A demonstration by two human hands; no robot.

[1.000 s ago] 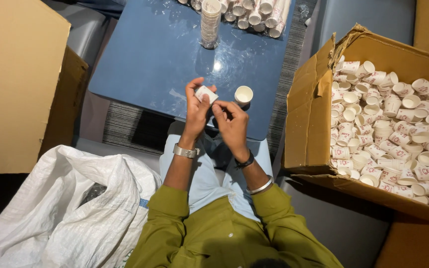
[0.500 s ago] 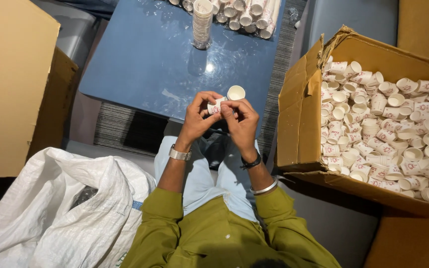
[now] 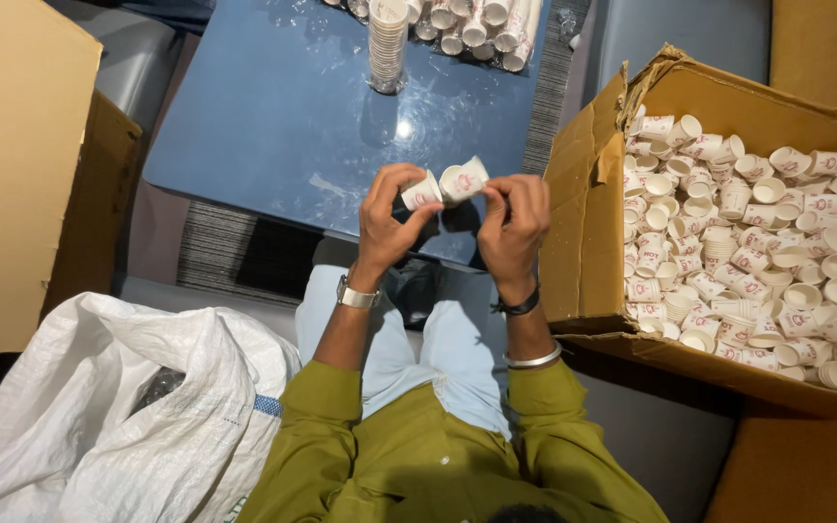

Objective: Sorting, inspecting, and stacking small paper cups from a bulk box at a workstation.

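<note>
Left hand (image 3: 387,225) grip pinched on one small paper cup (image 3: 422,191), right hand (image 3: 512,225) on second cup (image 3: 464,179), above table (image 3: 273,126) edge. Thin walls (soft): crush or drop risk. Carton (image 3: 583,203) at 3 o'clock.

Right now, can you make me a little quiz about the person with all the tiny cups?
1. True or false: the left hand and the right hand each hold a small paper cup.
2. Where are most of the loose cups? A) in the white sack B) in the cardboard box C) on the person's lap
3. Fill the gap: a tall stack of cups stands on the ____ table.

Key
1. True: the left cup and the right cup are held close together above the table's edge.
2. B
3. blue
</note>
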